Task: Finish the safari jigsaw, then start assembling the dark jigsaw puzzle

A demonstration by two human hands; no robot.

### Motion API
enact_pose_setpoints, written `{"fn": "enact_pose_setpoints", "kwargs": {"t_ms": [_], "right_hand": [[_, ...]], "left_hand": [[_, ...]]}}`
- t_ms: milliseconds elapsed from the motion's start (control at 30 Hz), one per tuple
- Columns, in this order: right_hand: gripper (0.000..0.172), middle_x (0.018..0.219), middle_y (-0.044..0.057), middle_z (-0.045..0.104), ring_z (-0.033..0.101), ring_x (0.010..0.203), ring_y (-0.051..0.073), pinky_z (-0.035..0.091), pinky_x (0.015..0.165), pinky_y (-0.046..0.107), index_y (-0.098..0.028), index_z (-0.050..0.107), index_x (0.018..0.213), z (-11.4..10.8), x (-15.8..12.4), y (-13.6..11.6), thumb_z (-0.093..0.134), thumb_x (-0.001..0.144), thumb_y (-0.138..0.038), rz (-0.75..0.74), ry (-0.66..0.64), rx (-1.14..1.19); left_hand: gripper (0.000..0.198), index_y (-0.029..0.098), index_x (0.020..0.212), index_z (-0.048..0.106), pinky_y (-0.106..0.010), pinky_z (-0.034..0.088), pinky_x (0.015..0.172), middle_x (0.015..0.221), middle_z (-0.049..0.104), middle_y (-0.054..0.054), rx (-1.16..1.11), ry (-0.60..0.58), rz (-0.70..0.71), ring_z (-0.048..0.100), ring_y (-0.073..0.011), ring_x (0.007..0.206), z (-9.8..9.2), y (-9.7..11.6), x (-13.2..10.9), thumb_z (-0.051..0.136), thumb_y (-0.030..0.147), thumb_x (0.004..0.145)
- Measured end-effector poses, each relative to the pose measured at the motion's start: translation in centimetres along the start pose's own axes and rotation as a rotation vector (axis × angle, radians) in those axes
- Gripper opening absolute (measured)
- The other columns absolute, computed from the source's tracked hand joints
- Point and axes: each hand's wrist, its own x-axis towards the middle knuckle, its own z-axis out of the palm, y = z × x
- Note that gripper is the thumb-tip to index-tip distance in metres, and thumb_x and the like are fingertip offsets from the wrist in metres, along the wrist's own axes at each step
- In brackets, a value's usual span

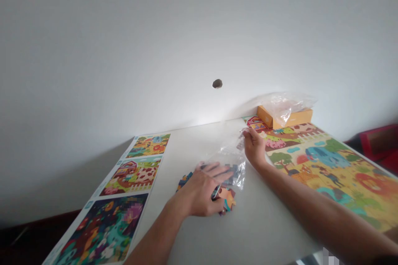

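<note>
A clear plastic bag [238,159] stretches between my two hands above the white table. My right hand [254,145] is closed, pinching the bag's far end. My left hand [203,188] lies palm down with its fingers apart, over the lower part of the bag and a pile of jigsaw puzzle pieces [226,198]. Some dark pieces show through the plastic under the fingertips. Others, blue and yellow, poke out left of the hand, and part of the pile is hidden beneath it.
A sheet with three printed pictures [132,176] lies along the table's left side. Assembled puzzles [323,165] cover the right side. Behind them, an orange box [292,119] carries another clear plastic bag [284,101]. The wall [174,49] rises at the back.
</note>
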Motion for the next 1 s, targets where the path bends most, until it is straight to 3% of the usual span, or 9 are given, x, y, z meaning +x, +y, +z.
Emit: {"fn": "enact_pose_setpoints", "kwargs": {"t_ms": [133,333,633,867,1000], "right_hand": [[0.034,0.061,-0.002,0.051,0.043,0.058,0.014,0.033,0.060,0.027,-0.020,0.058,0.076,-0.5,0.8,0.7,0.042,0.097,-0.041,0.031,0.078,-0.074],[0.032,0.061,-0.003,0.047,0.041,0.059,0.014,0.031,0.061,0.028,-0.021,0.049,0.071,-1.2,1.9,1.5,0.044,0.095,-0.042,0.087,0.169,-0.120],[0.037,0.058,-0.004,0.041,0.034,0.057,0.014,0.027,0.056,0.029,-0.023,0.039,0.065,-2.0,3.0,3.1,0.041,0.095,-0.046,0.207,0.377,-0.089],[0.038,0.058,-0.005,0.038,0.035,0.057,0.014,0.029,0.057,0.028,-0.024,0.037,0.066,-2.9,3.3,0.4,0.039,0.097,-0.047,0.118,0.424,-0.105],[0.038,0.059,-0.005,0.035,0.033,0.057,0.013,0.028,0.058,0.029,-0.024,0.035,0.066,-4.5,4.4,-2.1,0.039,0.097,-0.044,-0.004,0.526,-0.111]], "left_hand": [[0.074,0.036,0.146,0.050,-0.054,0.026,0.119,0.156,0.047,0.001,-0.033,0.032,0.014,0.043,-0.0325,0.142,-0.2,0.1,-0.2,0.066,0.033,0.073],[0.069,0.034,0.142,0.055,-0.056,0.015,0.123,0.151,0.053,0.001,-0.086,0.049,0.006,0.045,-0.0324,0.140,-0.4,0.2,-0.5,0.065,0.031,0.073],[0.064,0.035,0.140,0.057,-0.055,0.021,0.120,0.152,0.051,-0.001,-0.059,0.074,-0.045,0.043,-0.0339,0.141,-0.3,-1.3,-0.9,0.064,0.034,0.076],[0.054,0.031,0.137,0.059,-0.051,0.028,0.117,0.149,0.054,-0.003,-0.020,0.179,-0.113,0.046,-0.0304,0.137,0.3,-2.1,-0.7,0.058,0.031,0.082],[0.052,0.029,0.137,0.059,-0.049,0.032,0.115,0.147,0.055,-0.005,-0.015,0.207,-0.102,0.048,-0.0292,0.135,0.5,-2.1,-0.6,0.056,0.033,0.085]]}}
